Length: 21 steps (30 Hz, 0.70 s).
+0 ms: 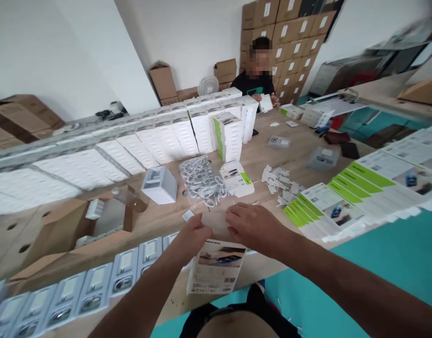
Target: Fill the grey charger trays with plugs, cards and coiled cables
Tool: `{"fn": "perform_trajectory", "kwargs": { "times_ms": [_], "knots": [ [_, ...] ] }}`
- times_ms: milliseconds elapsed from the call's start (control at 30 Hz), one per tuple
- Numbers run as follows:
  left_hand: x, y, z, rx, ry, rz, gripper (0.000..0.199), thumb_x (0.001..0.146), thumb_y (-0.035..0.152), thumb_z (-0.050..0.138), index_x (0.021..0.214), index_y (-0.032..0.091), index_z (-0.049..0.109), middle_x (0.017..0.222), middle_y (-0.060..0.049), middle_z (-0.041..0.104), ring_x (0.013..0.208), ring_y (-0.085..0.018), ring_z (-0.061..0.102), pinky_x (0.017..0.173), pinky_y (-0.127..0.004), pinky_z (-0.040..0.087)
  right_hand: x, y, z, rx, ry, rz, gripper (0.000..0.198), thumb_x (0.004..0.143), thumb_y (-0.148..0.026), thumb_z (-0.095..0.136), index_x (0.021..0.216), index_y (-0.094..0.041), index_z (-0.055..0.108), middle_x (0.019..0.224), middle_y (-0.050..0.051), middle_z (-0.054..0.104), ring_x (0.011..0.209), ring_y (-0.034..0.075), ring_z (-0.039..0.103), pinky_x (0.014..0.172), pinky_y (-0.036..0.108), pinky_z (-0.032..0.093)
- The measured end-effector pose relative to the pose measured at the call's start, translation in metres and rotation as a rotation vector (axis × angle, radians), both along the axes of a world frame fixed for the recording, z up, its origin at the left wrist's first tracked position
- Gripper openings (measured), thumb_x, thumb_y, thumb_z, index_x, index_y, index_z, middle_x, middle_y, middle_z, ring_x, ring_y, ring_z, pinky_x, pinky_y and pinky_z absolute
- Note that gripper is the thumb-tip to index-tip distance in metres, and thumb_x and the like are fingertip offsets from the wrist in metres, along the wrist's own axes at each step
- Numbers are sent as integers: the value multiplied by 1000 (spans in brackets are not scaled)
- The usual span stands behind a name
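A white printed carton stands at the table's near edge in front of my body, its picture side facing me. At its top, a pale flap sits between my two hands. My left hand closes on the flap's left end, thumb along it. On the right end, the curled fingers of my right hand grip it. Whether the flap belongs to this carton or is a separate piece, I cannot tell. Just beyond my hands lie a heap of bagged cables and some flat printed cartons.
White cartons form a long row across the table. Trays with coiled cables line the near left edge, beside an open cardboard box. Green-edged cartons lie right; small white pieces are scattered. A co-worker sits opposite, holding a carton.
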<state>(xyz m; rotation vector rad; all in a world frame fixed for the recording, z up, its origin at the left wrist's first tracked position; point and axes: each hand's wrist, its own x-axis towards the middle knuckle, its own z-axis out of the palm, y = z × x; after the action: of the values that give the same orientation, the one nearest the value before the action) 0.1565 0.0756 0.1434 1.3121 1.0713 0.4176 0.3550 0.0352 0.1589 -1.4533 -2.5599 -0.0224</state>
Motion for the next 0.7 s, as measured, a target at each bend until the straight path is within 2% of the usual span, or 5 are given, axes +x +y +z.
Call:
{"fn": "perform_trajectory", "kwargs": {
  "times_ms": [100,233,333,467,700],
  "knots": [
    [10,-2,0,-5,-15,111,26,64,13,54,89,14,61,67,2,56,60,-12,51,53,-22,34,14,12,-4,15,17,94,8,85,-15,56,92,-15,62,97,11,66,97,24,58,78,33,47],
    [7,-4,12,4,12,215,53,65,11,53,117,19,53,73,2,59,63,-13,54,56,-22,38,9,19,-6,37,25,153,13,87,-12,54,97,-13,62,102,13,67,100,24,58,81,34,48],
    [-1,-4,28,116,84,203,62,66,11,53,127,20,48,71,3,59,59,-12,53,55,-22,38,-2,22,1,54,34,168,14,88,-14,53,101,-13,60,105,13,67,99,24,61,79,34,49],
    [-20,-3,49,353,160,168,61,65,9,54,125,19,51,76,2,62,62,-12,53,58,-23,39,-22,23,15,75,44,172,17,88,-14,52,104,-13,57,101,13,67,93,23,63,73,33,49],
    [-49,0,63,432,156,83,57,71,11,53,127,22,49,79,1,61,66,-14,54,58,-24,40,-55,22,31,126,23,100,17,85,-16,52,102,-14,56,95,10,67,85,23,62,67,33,46]
  ]
}}
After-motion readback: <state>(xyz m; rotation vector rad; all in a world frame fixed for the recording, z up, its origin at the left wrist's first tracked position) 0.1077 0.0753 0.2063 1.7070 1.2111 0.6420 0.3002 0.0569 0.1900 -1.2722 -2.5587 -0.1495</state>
